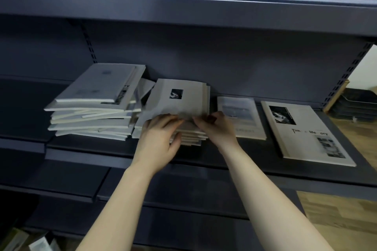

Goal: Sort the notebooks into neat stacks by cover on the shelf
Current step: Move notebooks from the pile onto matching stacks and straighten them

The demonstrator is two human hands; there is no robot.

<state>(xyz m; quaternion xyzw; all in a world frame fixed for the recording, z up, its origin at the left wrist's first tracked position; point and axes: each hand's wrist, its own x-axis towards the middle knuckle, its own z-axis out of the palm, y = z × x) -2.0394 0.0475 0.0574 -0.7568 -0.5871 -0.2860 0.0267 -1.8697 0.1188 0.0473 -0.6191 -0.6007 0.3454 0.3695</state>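
L hand (159, 138) + R hand (216, 128) both grip near edge of top nb (179, 98): L fingers over it w/ thumb below, R pinching near-right corner. Two-point hold so it should lift flat w/o dragging mid stack (191, 138) under it. Cover = small dark photo. Pale nb (240, 116) and Time Memory nb (306, 134) lie singly to the R on shelf (269, 149), apart from each other, prob as seeds for per-cover stacks. L pile (91, 106) fanned, unsorted, butts against mid stack. Edge blurred, can't tell how many nbs are in the grip.
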